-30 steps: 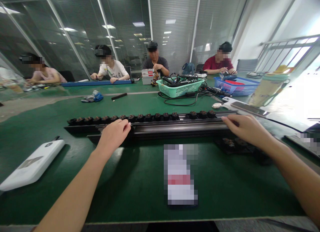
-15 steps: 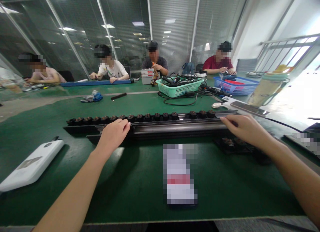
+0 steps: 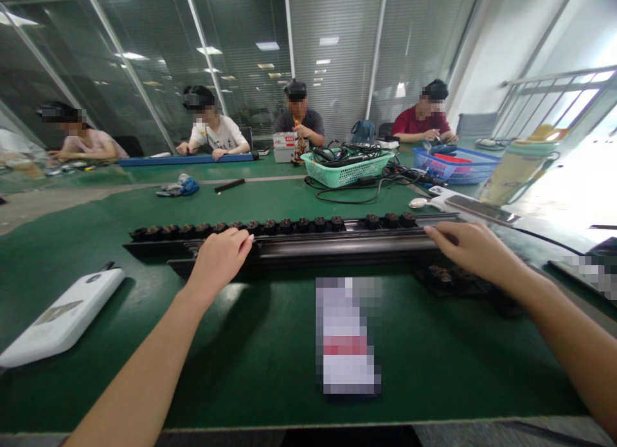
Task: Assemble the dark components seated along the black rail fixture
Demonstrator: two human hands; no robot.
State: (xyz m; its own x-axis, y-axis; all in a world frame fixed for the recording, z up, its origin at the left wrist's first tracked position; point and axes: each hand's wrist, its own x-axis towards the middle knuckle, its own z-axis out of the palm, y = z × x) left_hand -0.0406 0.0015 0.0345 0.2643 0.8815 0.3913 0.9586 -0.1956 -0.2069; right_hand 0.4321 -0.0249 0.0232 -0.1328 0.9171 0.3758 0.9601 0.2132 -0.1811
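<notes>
A long black rail [image 3: 337, 245] with a shiny metal face lies across the table in front of me. My left hand [image 3: 222, 249] is closed over its left part, fingers curled down and partly hidden behind the knuckles. At the right end, my right hand [image 3: 465, 240] grips the same rail with thumb and bent fingers. Just behind runs a second black rail [image 3: 159, 246], carrying a row of several round black socket-like modules [image 3: 303, 225]. More such round modules [image 3: 441, 275] sit below my right hand, partly covered by the wrist.
A phone [image 3: 344, 334] with a blurred screen lies near the front edge. A white power bank-like device [image 3: 67, 318] is at left. Farther back stand a green basket [image 3: 347, 171] of cables, a blue basket [image 3: 457, 167] and a tumbler [image 3: 518, 171]. Several people sit across the green table [image 3: 270, 383].
</notes>
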